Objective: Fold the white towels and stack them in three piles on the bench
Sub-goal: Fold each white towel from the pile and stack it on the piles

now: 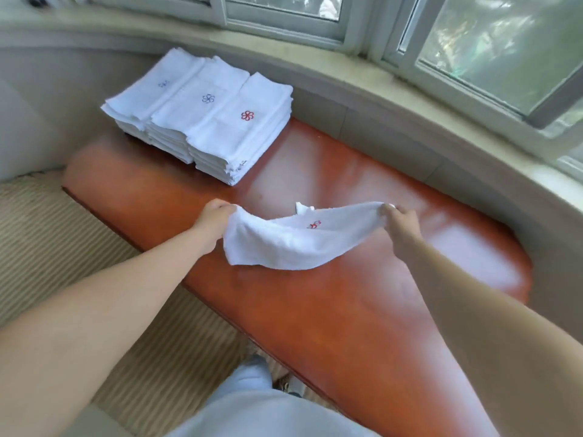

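the bench point(347, 294), a long reddish padded seat, runs from the upper left of the frame down to the lower right, under a curved sill and windows point(489, 52) along the top. a striped carpet point(63, 247) fills the left side.

next in size, three piles of folded towels point(202, 121) sit side by side at the upper left end of the bench, touching one another. the top of each shows a small embroidered flower: a faint blue mark on the far pile, blue on the middle one, red on the nearest. each pile looks many layers deep, so most of the work seems done.

in the middle of the frame one white towel point(284, 244) is stretched between the two hands, sagging in the centre with its lower edge just above or on the bench; i cannot tell which. a red flower shows near its top edge. it looks folded lengthwise already, not yet folded to final size.

the left hand point(214, 220) pinches the left end with curled fingers. the right hand point(400, 223) grips the right end the same way.

judging by this, what is left is to finish this fold and lay it on a pile, likely the red-flower one. no other loose towels are in view.
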`<state>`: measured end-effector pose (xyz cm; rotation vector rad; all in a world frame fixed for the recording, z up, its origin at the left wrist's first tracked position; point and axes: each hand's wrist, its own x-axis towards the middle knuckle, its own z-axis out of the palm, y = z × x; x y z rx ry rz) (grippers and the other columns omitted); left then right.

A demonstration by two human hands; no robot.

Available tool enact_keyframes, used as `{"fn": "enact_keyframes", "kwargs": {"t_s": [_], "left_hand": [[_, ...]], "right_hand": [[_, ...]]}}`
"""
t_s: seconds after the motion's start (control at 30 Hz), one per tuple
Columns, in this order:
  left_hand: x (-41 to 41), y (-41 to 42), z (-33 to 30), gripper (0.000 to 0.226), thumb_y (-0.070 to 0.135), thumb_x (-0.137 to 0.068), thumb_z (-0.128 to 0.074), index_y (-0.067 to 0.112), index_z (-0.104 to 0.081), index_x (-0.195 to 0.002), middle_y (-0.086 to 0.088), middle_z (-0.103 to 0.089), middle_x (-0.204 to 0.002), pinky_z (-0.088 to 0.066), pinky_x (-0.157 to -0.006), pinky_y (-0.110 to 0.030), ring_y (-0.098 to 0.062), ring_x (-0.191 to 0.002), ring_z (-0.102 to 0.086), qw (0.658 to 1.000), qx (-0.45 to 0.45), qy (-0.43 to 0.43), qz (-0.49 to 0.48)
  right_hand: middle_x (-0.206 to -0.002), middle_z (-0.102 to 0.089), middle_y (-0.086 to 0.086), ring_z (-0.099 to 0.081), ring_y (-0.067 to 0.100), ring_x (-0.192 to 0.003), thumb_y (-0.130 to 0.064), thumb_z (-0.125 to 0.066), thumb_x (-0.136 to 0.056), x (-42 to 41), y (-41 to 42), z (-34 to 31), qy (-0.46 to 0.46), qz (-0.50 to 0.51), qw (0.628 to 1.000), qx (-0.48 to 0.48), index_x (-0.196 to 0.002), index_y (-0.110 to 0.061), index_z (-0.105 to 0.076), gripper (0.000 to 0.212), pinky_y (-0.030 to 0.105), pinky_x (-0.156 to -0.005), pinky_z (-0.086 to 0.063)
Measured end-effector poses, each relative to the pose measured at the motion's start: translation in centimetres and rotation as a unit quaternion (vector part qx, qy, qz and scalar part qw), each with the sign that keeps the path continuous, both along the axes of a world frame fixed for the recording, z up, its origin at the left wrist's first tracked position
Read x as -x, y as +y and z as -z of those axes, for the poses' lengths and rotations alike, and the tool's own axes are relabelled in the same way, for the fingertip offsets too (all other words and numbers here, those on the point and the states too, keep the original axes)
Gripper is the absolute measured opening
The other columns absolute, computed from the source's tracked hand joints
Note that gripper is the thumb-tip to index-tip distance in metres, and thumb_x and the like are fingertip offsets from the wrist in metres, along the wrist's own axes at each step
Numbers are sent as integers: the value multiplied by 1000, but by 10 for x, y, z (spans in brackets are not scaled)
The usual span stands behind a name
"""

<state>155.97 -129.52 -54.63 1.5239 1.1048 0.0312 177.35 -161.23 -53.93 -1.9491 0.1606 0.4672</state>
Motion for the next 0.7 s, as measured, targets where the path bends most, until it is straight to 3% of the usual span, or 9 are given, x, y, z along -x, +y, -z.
{"fn": "enact_keyframes", "kwargs": {"t_s": [0.1,0.17,0.2,0.27,0.37,0.47,0.57,0.6,0.7], "left_hand": [[-24,9,-66,9,22,-91,-63,16,-66,-98,-9,-63,-94,-44,-74,-35,-22,-85,-59,993,-10,-106,-44],[-36,9,-101,5,25,-93,-63,22,-61,-89,-7,-62,-95,-49,-79,-39,-24,-88,-60,987,-18,-145,-72],[-41,7,-113,8,25,-94,-62,22,-58,-87,-7,-62,-93,-51,-78,-39,-25,-86,-60,985,-28,-151,-81],[-44,-1,-129,17,20,-91,-58,18,-51,-75,-7,-54,-80,-46,-66,-34,-24,-75,-52,985,-64,-148,-63],[-50,-13,-142,27,14,-89,-52,18,-39,-66,-4,-40,-66,-26,-56,-29,-22,-64,-37,983,-140,-112,-26],[-51,-18,-144,23,17,-94,-50,20,-44,-72,-3,-44,-70,-30,-55,-30,-23,-62,-38,976,-194,-96,4],[-51,-21,-141,17,16,-97,-49,17,-52,-80,-6,-48,-72,-37,-61,-30,-27,-63,-43,968,-239,-38,74],[-52,-21,-139,22,12,-96,-47,16,-48,-74,-7,-43,-68,-36,-60,-30,-27,-61,-39,968,-235,-32,84],[-59,-23,-140,31,4,-97,-48,16,-43,-69,-11,-40,-72,-40,-55,-27,-25,-67,-39,988,-140,-63,28]], "right_hand": [[-72,-54,5,-47,21,-72,-17,-61,-78,-17,-21,-72,-43,35,994,-99,-74,-17,-65,6,30,-62,-39],[-74,-51,10,-48,22,-64,-21,-66,-79,-18,-39,-103,-52,48,986,-149,-87,-14,-62,11,24,-54,-36],[-73,-52,9,-51,21,-57,-21,-68,-82,-12,-49,-111,-38,32,990,-130,-92,-14,-59,15,21,-49,-39],[-66,-48,4,-49,12,-43,-14,-68,-88,-1,-67,-111,0,-15,999,-49,-80,-16,-52,18,17,-42,-37],[-75,-45,2,-45,19,-62,-12,-69,-90,2,-90,-117,-7,28,998,-48,-90,-20,-54,16,26,-57,-37],[-91,-61,1,-58,19,-72,-22,-73,-91,-1,-107,-131,11,76,980,-183,-106,-27,-65,18,31,-69,-46],[-99,-67,2,-64,21,-83,-19,-74,-90,11,-118,-133,60,-47,993,-87,-104,-29,-67,19,32,-71,-51],[-103,-67,3,-65,23,-88,-16,-74,-90,13,-121,-130,53,-57,995,-57,-109,-27,-69,23,33,-75,-51],[-105,-64,7,-60,24,-87,-19,-70,-92,9,-127,-132,50,15,990,-134,-110,-22,-68,18,35,-74,-47]]}}
